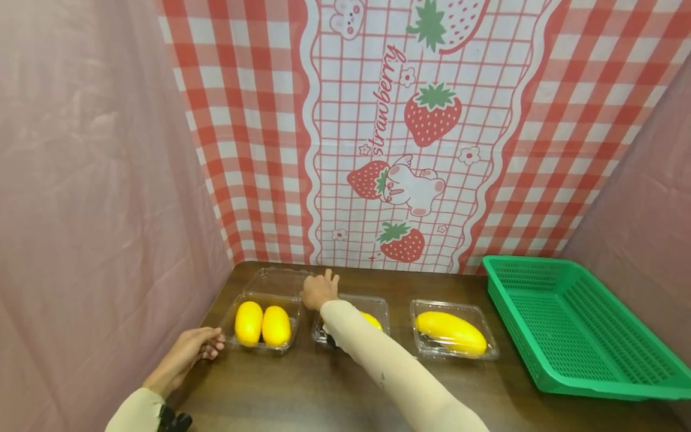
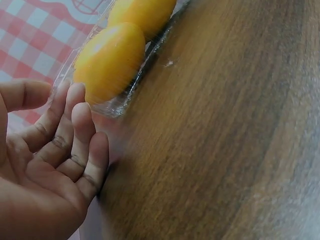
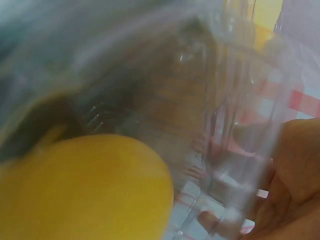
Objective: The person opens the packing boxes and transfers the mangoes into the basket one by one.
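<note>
Left grip (image 1: pixel 189 352) slack beside the leftmost clear box (image 1: pixel 297 313) on the desk (image 1: pixel 259 384), two yellow fruits (image 1: pixel 249 324) inside; cannot tell whether your right grip (image 1: pixel 320 290) pinches its folded-back lid (image 1: pixel 272 281). Brace box before moving lid.

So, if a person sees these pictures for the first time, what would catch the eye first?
Probably the red-and-white strawberry cloth, which hangs behind the table. Next, the bright yellow fruits in clear plastic boxes, set in a row across the table, and the large green basket at the table's right end. The right hand, near the back corner of the leftmost box, may draw the eye too.
</note>
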Motion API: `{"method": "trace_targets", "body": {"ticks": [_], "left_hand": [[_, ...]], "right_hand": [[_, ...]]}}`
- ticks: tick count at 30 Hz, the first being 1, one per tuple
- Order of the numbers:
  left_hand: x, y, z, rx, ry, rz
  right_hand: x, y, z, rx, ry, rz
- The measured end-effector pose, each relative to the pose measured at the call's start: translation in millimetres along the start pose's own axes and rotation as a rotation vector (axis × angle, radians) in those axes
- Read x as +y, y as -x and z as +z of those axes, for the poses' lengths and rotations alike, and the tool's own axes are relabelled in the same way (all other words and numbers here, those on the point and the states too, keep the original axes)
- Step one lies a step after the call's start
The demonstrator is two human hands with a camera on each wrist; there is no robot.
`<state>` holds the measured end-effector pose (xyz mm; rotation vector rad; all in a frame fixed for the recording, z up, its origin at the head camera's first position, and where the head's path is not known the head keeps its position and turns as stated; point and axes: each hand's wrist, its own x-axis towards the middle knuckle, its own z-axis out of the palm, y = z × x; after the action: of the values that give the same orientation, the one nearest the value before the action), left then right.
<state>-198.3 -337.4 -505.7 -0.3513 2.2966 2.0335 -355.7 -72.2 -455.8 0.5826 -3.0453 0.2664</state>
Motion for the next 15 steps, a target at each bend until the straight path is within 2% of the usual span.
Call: {"method": "trace_targets", "body": {"ticks": [4,12,15], "left_hand": [[-0.5,-0.3,0.1,-0.017,-0.015,0.007],[-1.3,0.9,-1.6,-0.01,-0.055,0.006],[-0.7,0.6,-0.6,-0.005,-0.061,0.009]], "right_hand": [[4.6,2.3,-4.1,0.001,-0.005,-0.012],[14.7,1.4,-9.8,0.048,-0.073,-0.032],[16.1,4.0,-12.6,0.074,-0.088,-0.065]]}}
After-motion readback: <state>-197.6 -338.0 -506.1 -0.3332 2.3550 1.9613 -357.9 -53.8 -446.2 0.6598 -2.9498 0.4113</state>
